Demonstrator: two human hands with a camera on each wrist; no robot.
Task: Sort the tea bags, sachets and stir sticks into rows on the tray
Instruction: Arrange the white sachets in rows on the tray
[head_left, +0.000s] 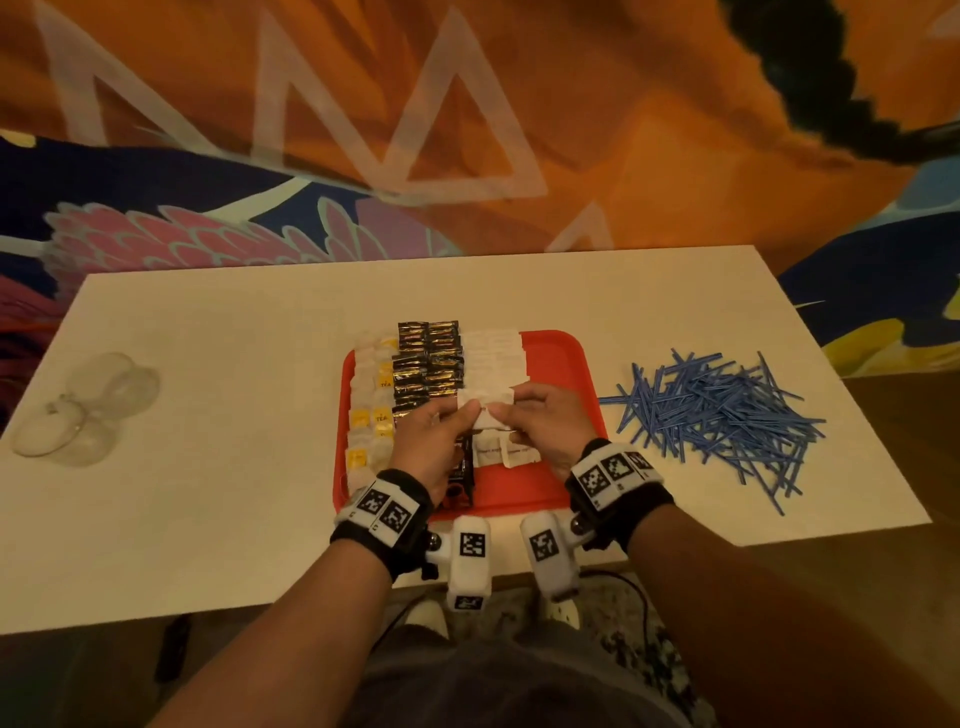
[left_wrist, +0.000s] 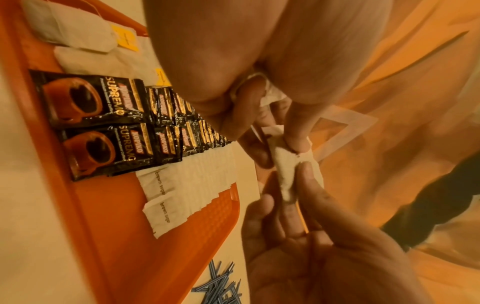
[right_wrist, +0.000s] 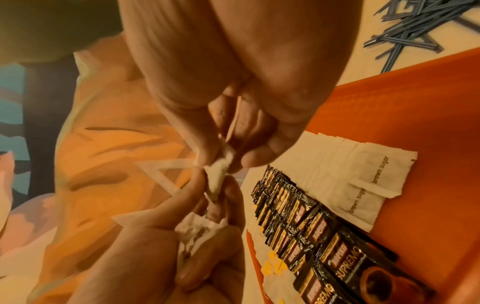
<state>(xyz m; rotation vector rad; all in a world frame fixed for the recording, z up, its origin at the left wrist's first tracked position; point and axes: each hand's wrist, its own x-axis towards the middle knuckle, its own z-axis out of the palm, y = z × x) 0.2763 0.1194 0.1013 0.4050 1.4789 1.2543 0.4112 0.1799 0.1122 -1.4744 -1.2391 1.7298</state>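
Together, left hand (head_left: 434, 441), right hand (head_left: 545, 421) pinching white sachets (head_left: 485, 410) (above tray (head_left: 566, 364))

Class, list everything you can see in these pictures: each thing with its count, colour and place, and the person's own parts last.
Tray: one, red, mid-table.
Tea bags: many, white with yellow tags, tray's left rows.
Coffee sachets: many, black and gold, tray's middle rows.
Sugar sachets: many, white, tray's right rows; a few more pinched between both hands.
Stir sticks: a heap, blue, on the table right of the tray.
Cups: a few, clear, table's left end.
Table: one, white.
Wrist cameras: two, white, below the wrists.
Left hand: pinching sugar sachets.
Right hand: pinching the same sachets.
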